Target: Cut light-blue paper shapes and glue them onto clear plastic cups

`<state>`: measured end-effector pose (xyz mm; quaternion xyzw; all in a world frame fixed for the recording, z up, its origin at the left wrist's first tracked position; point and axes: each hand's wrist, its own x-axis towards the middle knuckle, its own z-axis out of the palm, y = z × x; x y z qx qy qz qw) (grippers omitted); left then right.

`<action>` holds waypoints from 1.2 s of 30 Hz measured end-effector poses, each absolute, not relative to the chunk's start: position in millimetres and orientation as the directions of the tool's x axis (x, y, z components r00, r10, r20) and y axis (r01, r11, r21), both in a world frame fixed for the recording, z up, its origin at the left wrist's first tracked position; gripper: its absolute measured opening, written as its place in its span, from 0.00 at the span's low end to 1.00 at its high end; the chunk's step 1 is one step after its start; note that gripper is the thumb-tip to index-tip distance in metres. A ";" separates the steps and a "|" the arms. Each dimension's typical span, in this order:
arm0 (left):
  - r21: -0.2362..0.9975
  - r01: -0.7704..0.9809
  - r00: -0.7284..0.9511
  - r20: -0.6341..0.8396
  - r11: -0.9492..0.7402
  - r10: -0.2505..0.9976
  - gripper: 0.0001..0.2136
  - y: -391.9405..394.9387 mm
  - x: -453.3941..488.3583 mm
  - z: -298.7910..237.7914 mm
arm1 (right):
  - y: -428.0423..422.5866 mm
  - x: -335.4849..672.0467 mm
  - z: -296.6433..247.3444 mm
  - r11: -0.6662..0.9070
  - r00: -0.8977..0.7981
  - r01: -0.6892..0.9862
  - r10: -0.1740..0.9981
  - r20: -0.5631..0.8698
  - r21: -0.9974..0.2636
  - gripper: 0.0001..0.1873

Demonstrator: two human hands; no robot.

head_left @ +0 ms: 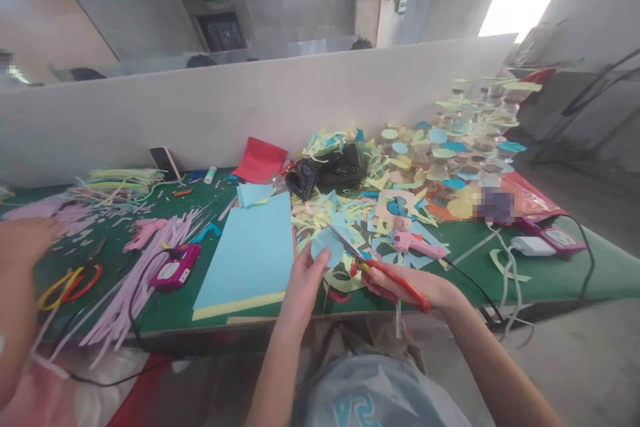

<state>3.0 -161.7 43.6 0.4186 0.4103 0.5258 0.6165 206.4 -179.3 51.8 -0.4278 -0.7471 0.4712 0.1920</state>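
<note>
My left hand (303, 280) pinches a light blue paper disc (327, 245) just above the table's front edge. My right hand (405, 287) is closed round the red handles of a pair of scissors (385, 273). Their blades point up and left and meet the disc's right side. Both hands hover over a heap of yellow and blue paper scraps (350, 213).
A light blue paper sheet (250, 253) lies on the green table (540, 267) left of my hands. A pink glue gun (417, 245) lies to the right, another (175, 268) to the left. Another person's arm (20, 280) reaches in at far left near red-yellow scissors (70, 283). A white partition (200, 113) stands behind.
</note>
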 end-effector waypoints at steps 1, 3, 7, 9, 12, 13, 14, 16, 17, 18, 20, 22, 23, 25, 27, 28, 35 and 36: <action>0.944 -0.313 0.117 -0.070 0.104 0.991 0.23 -162.0 3.4 43.0 | -180.0 206.3 53.1 0.177 -0.559 0.457 0.819 -0.127 -0.872 0.31; 0.940 -0.318 0.121 -0.088 0.122 0.989 0.23 -161.8 2.3 40.3 | -180.6 206.1 55.7 0.144 -0.567 0.453 0.808 -0.160 -0.880 0.31; 0.941 -0.306 0.114 -0.113 0.143 0.987 0.24 -162.1 -1.2 35.4 | -180.8 207.5 56.4 0.059 -0.525 0.469 0.821 -0.224 -0.881 0.31; 0.949 -0.281 0.092 -0.122 0.143 0.988 0.24 -163.6 -1.7 36.1 | -181.2 209.3 55.8 0.073 -0.526 0.481 0.821 -0.222 -0.873 0.33; 0.970 -0.207 0.046 -0.119 0.126 0.992 0.24 -165.3 -3.3 39.0 | -182.4 213.2 57.6 0.198 -0.565 0.506 0.811 -0.149 -0.840 0.32; 0.978 -0.173 0.037 -0.113 0.117 0.993 0.24 -165.4 -4.8 39.6 | -182.9 214.4 58.6 0.234 -0.570 0.521 0.812 -0.130 -0.821 0.32; 0.984 -0.138 0.036 -0.106 0.110 0.994 0.24 -165.1 -6.9 39.8 | -183.4 215.5 59.5 0.258 -0.570 0.536 0.813 -0.119 -0.804 0.30; 0.993 -0.061 0.054 -0.099 0.102 0.994 0.25 -164.0 -12.1 39.3 | -184.1 217.2 59.9 0.276 -0.576 0.546 0.809 -0.116 -0.791 0.29; 0.995 -0.026 0.070 -0.099 0.101 0.993 0.26 -163.4 -15.0 38.8 | -184.2 217.7 59.4 0.277 -0.582 0.540 0.805 -0.115 -0.795 0.28; 0.995 0.005 0.085 -0.096 0.096 0.992 0.26 -162.9 -17.7 38.3 | -184.2 218.1 58.3 0.274 -0.586 0.532 0.802 -0.115 -0.801 0.27; 0.995 0.057 0.101 -0.086 0.081 0.991 0.26 -162.3 -21.9 38.1 | -184.0 218.8 55.6 0.245 -0.570 0.536 0.811 -0.133 -0.808 0.27; 0.993 0.101 0.094 -0.076 0.066 0.993 0.26 -162.6 -24.2 38.6 | -183.7 219.4 53.5 0.207 -0.536 0.562 0.829 -0.161 -0.801 0.27; 0.991 0.118 0.092 -0.072 0.061 0.993 0.26 -162.9 -24.7 39.1 | -183.6 219.7 53.1 0.195 -0.521 0.575 0.836 -0.172 -0.794 0.27; 0.990 0.129 0.081 -0.070 0.059 0.994 0.27 -163.5 -24.6 39.7 | -183.8 220.2 53.7 0.191 -0.511 0.594 0.840 -0.184 -0.782 0.27; 0.989 0.130 0.064 -0.076 0.067 0.995 0.28 -163.8 -23.9 39.4 | -184.6 219.8 55.7 0.204 -0.533 0.591 0.825 -0.188 -0.781 0.27; 0.987 0.141 0.056 -0.080 0.072 0.995 0.28 -163.7 -23.5 38.9 | -185.1 219.3 56.9 0.213 -0.551 0.582 0.813 -0.188 -0.785 0.27; 0.960 0.274 0.043 -0.071 0.057 0.997 0.30 -161.7 -20.8 33.9 | -187.8 213.3 60.7 0.205 -0.551 0.580 0.812 -0.193 -0.789 0.25; 0.962 0.267 0.046 -0.081 0.066 0.996 0.30 -161.5 -19.9 34.1 | -188.0 212.8 60.9 0.196 -0.545 0.578 0.815 -0.196 -0.792 0.25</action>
